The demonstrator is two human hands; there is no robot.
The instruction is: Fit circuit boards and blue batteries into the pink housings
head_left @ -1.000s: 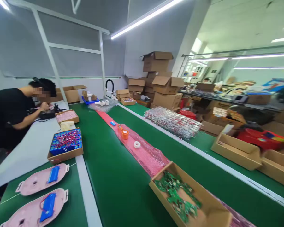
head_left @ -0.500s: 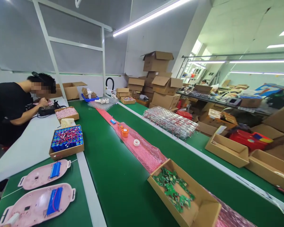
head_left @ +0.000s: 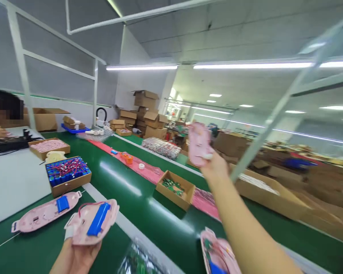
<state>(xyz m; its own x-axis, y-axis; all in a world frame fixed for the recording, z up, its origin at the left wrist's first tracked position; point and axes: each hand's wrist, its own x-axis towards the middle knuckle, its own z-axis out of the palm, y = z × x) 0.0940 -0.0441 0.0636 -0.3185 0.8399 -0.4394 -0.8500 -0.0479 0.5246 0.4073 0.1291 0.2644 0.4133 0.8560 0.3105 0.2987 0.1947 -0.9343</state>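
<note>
My left hand (head_left: 81,255) grips a pink plastic shell half (head_left: 82,230) near the front left; a blue battery pack (head_left: 98,219) with a red wire sits in it. My right hand (head_left: 216,167), arm stretched forward, holds up another pink shell piece (head_left: 198,144), slightly blurred. White covers show on fingers of both hands. On the green surface to the left lies a further pink shell half (head_left: 41,217) with a blue battery pack (head_left: 63,204). Below my right forearm is a pink shell (head_left: 218,249) containing a green board and a blue part, partly cut off.
A box of wired blue batteries (head_left: 71,182) stands at the left, before a box of small pink parts (head_left: 41,152). A carton (head_left: 185,201) holds green circuit boards. Clear plastic (head_left: 143,260) lies at the front. Long cartons (head_left: 286,203) line the right. A co-worker (head_left: 8,104) sits far left.
The view has swung right. My left hand has lifted the nearer pink shell with its battery off the surface. My right hand has come into view holding a pink shell piece.
</note>
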